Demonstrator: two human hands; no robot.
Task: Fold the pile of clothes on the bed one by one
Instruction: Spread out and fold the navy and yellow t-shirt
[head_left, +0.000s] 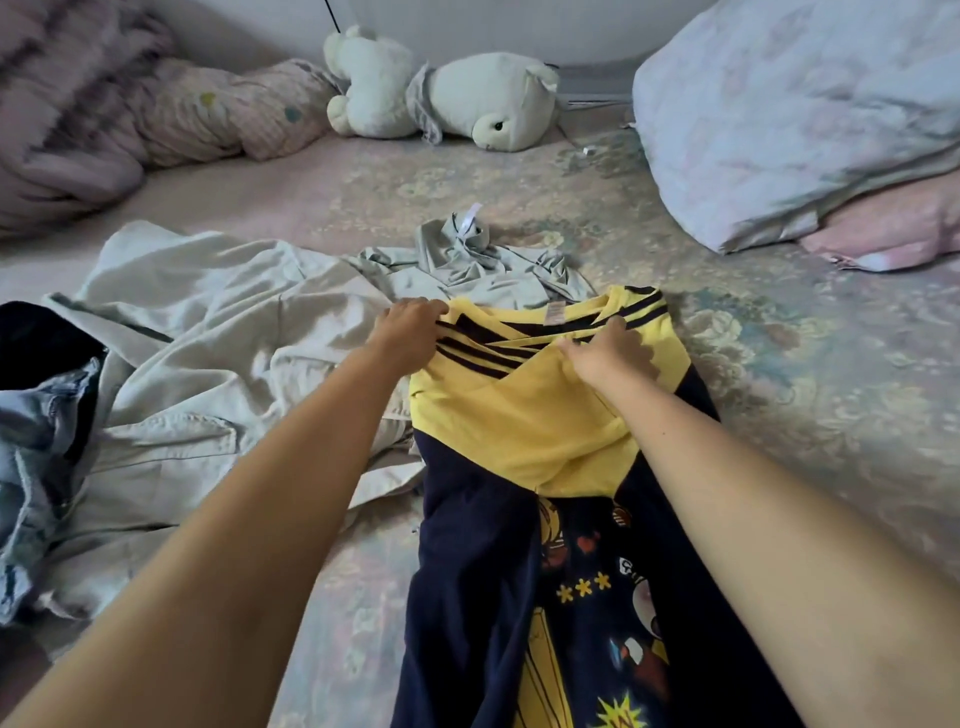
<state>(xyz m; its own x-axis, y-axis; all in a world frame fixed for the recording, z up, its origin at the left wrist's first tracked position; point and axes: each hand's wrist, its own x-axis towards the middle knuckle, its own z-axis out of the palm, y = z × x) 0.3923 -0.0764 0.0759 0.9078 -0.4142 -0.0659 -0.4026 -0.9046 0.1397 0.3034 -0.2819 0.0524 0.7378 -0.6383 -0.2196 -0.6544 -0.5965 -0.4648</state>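
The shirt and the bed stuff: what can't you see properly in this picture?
Head view:
- Shirt: bottom cut off by the lower edge; both arms cover parts.
- Neck label: too small to read.
- Beige clothes: crumpled, kind unclear.
- Jeans: cut off at left edge.

Head-worn camera looks forward and down, close over the bed (779, 415).
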